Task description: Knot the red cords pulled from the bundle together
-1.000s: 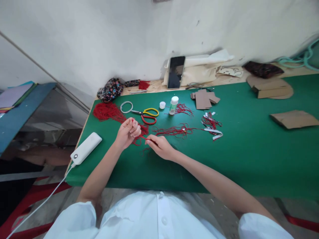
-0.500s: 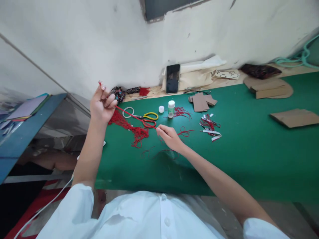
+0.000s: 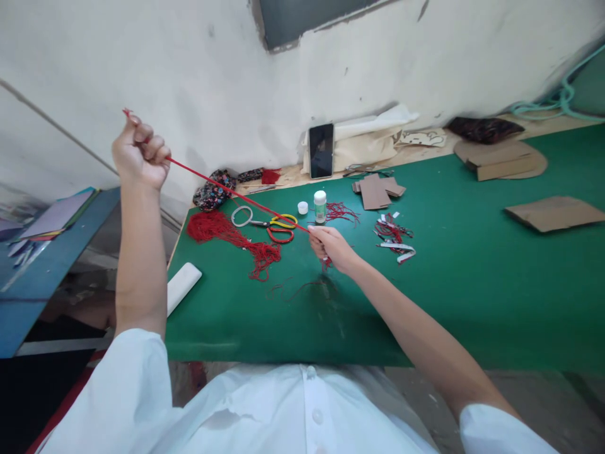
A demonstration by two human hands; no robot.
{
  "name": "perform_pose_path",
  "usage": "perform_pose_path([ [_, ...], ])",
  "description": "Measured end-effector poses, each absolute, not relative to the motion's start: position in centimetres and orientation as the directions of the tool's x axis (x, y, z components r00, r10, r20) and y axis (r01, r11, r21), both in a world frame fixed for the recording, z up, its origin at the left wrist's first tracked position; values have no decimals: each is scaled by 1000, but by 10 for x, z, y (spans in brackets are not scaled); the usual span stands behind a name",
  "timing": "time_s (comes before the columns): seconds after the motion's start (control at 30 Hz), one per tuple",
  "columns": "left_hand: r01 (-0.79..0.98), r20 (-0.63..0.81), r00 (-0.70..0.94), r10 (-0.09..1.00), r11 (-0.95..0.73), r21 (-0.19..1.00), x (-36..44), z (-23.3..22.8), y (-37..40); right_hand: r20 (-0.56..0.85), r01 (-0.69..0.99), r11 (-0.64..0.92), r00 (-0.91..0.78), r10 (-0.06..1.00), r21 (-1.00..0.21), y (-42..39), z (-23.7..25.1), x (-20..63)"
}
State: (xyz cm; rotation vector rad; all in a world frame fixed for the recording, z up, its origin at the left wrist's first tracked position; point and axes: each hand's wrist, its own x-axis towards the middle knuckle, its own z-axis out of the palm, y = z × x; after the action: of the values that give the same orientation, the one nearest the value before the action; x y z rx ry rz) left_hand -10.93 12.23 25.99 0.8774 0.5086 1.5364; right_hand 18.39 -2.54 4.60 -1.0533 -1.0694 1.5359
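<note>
A bundle of red cord [image 3: 236, 194] stretches taut and slanting between my two hands, above the table. My left hand [image 3: 140, 151] is raised at the upper left, closed round the cord, with a frayed end poking out above the thumb. Lower down, near the table's middle, my right hand [image 3: 333, 249] grips the other end; some red strands hang below its fingers. Under the cord lie scissors [image 3: 278, 228] with one yellow and one red handle, and a pale ring [image 3: 242, 216]. A heap of red thread [image 3: 212, 227] spreads to their left.
On the green table [image 3: 454, 284] stand a small bottle [image 3: 320, 207] and a white cap [image 3: 302, 207]. Cardboard pieces [image 3: 375, 192] and a thread pile [image 3: 396, 233] lie to the right. A phone [image 3: 321, 150] leans at the back; a white object [image 3: 183, 287] lies at the left edge.
My left hand has moved up and left, drawing out a longer stretch of cord. My right hand has shifted slightly right, its fingers curled more closely.
</note>
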Motion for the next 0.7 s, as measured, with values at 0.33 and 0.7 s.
perform_pose_path([
  [0.33, -423, 258, -129, 957, -289, 859, -152, 295, 144, -230, -103, -259, -230, 946, -960, -16, 46, 202],
  [0.7, -328, 271, -229, 935, -336, 883, -163, 325, 141, -274, 114, -253, -243, 931, -961, -13, 50, 227],
])
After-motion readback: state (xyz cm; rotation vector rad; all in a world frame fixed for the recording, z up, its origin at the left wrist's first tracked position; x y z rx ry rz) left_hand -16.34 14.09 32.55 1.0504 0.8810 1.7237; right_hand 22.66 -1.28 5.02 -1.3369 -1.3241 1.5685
